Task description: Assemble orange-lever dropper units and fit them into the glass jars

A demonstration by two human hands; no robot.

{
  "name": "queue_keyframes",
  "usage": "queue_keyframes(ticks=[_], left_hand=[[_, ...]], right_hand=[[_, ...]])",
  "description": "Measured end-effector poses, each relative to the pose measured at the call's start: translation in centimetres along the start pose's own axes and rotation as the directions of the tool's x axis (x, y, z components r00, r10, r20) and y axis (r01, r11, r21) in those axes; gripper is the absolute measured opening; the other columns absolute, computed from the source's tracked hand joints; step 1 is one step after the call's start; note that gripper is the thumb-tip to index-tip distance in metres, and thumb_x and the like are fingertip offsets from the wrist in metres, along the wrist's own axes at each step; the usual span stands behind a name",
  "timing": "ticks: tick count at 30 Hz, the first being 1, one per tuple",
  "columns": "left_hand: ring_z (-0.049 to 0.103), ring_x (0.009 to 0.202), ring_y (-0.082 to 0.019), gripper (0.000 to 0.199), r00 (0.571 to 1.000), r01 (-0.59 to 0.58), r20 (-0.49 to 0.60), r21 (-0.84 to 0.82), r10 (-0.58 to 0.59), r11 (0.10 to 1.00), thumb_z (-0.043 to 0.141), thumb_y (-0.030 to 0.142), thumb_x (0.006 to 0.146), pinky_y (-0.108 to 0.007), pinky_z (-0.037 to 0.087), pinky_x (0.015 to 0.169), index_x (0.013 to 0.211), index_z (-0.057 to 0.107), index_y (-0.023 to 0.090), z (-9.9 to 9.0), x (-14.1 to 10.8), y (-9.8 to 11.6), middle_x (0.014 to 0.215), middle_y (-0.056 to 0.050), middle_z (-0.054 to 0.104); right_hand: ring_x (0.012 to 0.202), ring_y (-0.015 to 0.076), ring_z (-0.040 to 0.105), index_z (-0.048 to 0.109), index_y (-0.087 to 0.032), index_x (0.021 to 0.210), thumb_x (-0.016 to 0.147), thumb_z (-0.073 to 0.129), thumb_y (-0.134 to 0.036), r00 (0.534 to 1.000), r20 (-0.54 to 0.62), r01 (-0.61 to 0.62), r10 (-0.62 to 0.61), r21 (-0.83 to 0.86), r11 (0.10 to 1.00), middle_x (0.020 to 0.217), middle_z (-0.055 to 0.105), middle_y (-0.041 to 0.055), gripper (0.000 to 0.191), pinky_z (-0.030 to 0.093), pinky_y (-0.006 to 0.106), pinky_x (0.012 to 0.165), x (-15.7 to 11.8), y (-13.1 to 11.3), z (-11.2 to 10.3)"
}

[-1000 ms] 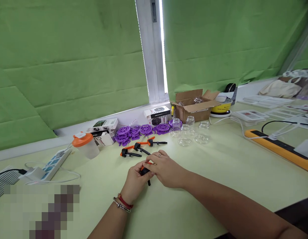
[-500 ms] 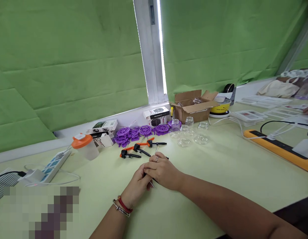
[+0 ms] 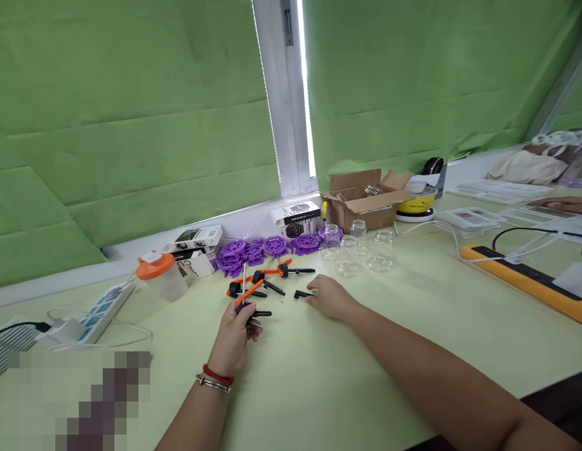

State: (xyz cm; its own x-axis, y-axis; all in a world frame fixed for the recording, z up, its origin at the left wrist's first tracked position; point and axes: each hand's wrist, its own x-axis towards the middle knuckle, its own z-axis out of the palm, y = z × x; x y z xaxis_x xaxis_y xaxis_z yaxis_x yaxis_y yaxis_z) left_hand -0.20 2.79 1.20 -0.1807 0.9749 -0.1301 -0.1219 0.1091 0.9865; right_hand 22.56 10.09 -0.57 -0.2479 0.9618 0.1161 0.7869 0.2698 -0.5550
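My left hand (image 3: 234,332) is closed around an orange and black crank-like piece (image 3: 251,292). A thin metal rod sticks up from that grip, and a black peg points right from it. To the right, my right hand (image 3: 331,297) is low over the table, with its fingertips closed on the end of a small black bent piece (image 3: 300,294). Behind the hands lie several similar orange and black crank pieces (image 3: 272,272). A tiny clear or shiny bit (image 3: 282,302) rests between the hands.
Purple discs (image 3: 274,246), small printed boxes (image 3: 296,219), clear jars (image 3: 349,244) and an open carton (image 3: 369,212) line the back. An orange-lidded cup (image 3: 165,279) and a power strip (image 3: 100,313) stand left. At right are an orange power strip (image 3: 525,282) and another person's hand (image 3: 566,204).
My hands have come apart. The left moved left and back toward me with the orange and black piece; the right moved right to the small black piece. The other person's hand reaches further in.
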Motion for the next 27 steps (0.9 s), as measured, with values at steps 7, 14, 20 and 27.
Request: queue_keyframes(ticks=[7,14,20,27], left_hand=[[0.054,0.045,-0.01,0.03,0.998,0.024,0.059,-0.045,-0.021,0.999,0.066,0.041,0.072,-0.021,0.039,0.04,0.083,0.047,0.02,0.1,-0.1,-0.2,0.059,0.006,0.054],[0.056,0.051,-0.011,0.033,0.998,-0.002,0.057,-0.054,0.005,0.999,0.066,0.045,0.071,-0.023,0.044,0.046,0.082,0.047,0.02,0.1,0.2,-0.7,0.062,0.005,0.056],[0.054,0.054,-0.011,0.03,0.997,-0.02,0.078,-0.04,0.023,0.999,0.064,0.043,0.074,-0.023,0.045,0.049,0.084,0.047,0.02,0.3,0.1,-0.7,0.06,0.005,0.055],[0.054,0.058,-0.011,0.031,0.991,-0.044,0.124,0.008,0.043,0.999,0.062,0.045,0.076,-0.023,0.044,0.05,0.086,0.047,0.02,0.5,-0.2,-0.6,0.064,0.005,0.053]], right_hand=[[0.083,0.0205,0.059,0.07,-0.017,0.082,0.077,0.061,-0.029,0.999,0.037,-0.014,0.019,-0.116,0.993,0.097,0.065,0.0092,0.015,0.036,0.027,0.062,0.5,0.4,0.8],[0.074,0.0152,0.058,0.069,-0.02,0.084,0.077,0.059,-0.024,0.998,0.032,0.055,-0.055,0.019,0.998,0.085,0.068,0.0032,0.013,0.037,0.023,0.061,-0.4,-0.5,0.5],[0.063,0.0127,0.054,0.069,-0.02,0.078,0.074,0.062,-0.021,0.965,0.042,0.247,-0.26,0.192,0.95,0.073,0.065,0.0002,0.009,0.036,0.023,0.058,-1.9,-2.9,0.7],[0.06,0.0117,0.051,0.069,-0.02,0.072,0.072,0.062,-0.018,0.952,0.049,0.286,-0.302,0.209,0.935,0.07,0.063,-0.0004,0.007,0.033,0.022,0.056,-2.6,-3.8,0.9]])
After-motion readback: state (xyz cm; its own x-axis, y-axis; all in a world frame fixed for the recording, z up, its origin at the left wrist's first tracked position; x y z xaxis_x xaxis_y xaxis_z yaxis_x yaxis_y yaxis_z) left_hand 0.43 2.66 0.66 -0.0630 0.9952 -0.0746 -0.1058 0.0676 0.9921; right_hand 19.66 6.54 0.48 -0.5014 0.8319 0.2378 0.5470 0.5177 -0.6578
